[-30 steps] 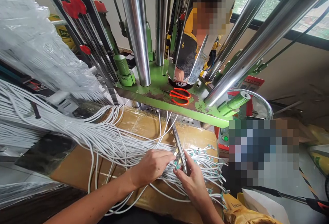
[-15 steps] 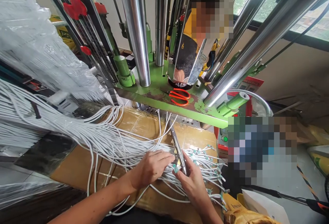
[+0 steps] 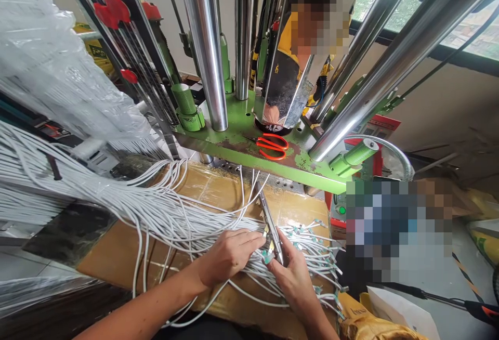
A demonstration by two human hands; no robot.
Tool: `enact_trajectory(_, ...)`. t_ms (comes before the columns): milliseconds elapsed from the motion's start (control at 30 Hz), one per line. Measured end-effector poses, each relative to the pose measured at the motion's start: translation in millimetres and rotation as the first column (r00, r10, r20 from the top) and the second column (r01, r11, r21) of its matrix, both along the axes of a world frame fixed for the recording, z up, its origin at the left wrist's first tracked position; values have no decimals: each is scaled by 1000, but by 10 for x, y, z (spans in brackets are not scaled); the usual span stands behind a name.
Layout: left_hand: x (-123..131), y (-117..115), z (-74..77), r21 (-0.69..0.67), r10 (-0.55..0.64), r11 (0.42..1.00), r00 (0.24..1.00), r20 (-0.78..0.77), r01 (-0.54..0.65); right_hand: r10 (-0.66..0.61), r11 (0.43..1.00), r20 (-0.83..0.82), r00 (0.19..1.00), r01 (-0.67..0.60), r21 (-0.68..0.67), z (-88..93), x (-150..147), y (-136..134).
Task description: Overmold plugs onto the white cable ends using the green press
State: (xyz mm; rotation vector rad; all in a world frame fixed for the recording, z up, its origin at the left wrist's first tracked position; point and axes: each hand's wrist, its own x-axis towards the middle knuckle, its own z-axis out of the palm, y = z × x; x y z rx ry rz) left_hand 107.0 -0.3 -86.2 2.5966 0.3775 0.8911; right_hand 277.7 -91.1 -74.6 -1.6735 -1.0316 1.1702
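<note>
My right hand [image 3: 295,276] is closed around the lower end of a narrow metal bar [image 3: 270,219]. Small brass-coloured pieces show along the bar's left side. My left hand [image 3: 234,251] has its fingers pressed together against that side, and whatever lies between the fingertips is too small to make out. By the right thumb sits a green-and-white cable end [image 3: 267,257]. Below both hands runs a thick bundle of white cables [image 3: 163,210], many with green-tipped ends fanned out at the right. The bar's far end points toward the green machine plate [image 3: 234,145].
Scissors with red handles [image 3: 273,146] lie on the machine plate. Shiny steel columns [image 3: 206,49] rise from it. Brown wrapped board [image 3: 105,254] supports the cables. A yellow bag [image 3: 370,319] sits at lower right; clear plastic wrap [image 3: 50,54] covers a stack at left.
My left fingertips have shifted very slightly at the bar's side, and the small pieces there look different. The bar and my right hand stay almost where they were.
</note>
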Motion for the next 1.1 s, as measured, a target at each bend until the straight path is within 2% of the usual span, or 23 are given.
enact_trajectory(200,34,30,-77,-40,20,999,999,32,-19,26,1000,40,999,-26,1,28,-14,-9)
enact_trajectory(400,31,9,-71,2,26,1000,999,45,-26,23,997,51,998,-27,75,-5,0,-25)
enact_trajectory(533,33,-1,-97,5,27,1000,999,28,-27,37,997,43,998,-39,63,-17,1,-17)
enact_trajectory(633,73,4,-101,-117,51,992,997,57,-44,30,999,34,999,-31,35,-17,-7,-12)
enact_trajectory(700,109,5,-41,-285,128,953,990,61,-106,25,1000,5,1000,-25,7,-18,-12,-11)
enact_trajectory(767,138,6,68,-499,244,842,970,14,-205,21,1000,-36,999,-22,-13,-19,-14,-9)
enact_trajectory(833,149,18,189,-701,313,668,949,-41,-250,9,1000,-65,998,-10,-19,-16,-15,-8)
enact_trajectory(867,148,31,240,-796,318,564,947,-35,-219,5,1000,-70,998,-7,-20,-12,-15,-7)
enact_trajectory(933,133,70,313,-943,298,328,953,48,-55,-2,1000,-73,997,0,-26,0,-13,-5)
enact_trajectory(1000,110,120,347,-989,292,91,947,138,116,-3,999,-72,997,1,-39,14,-12,-3)
enact_trajectory(1033,97,145,356,-987,297,10,942,155,160,-4,999,-74,997,1,-44,20,-11,-2)
enact_trajectory(1067,84,169,363,-985,298,-35,943,151,169,-7,999,-78,997,3,-47,25,-11,-1)
enact_trajectory(1100,73,190,371,-988,295,-45,947,130,150,-10,999,-83,996,6,-50,29,-12,1)
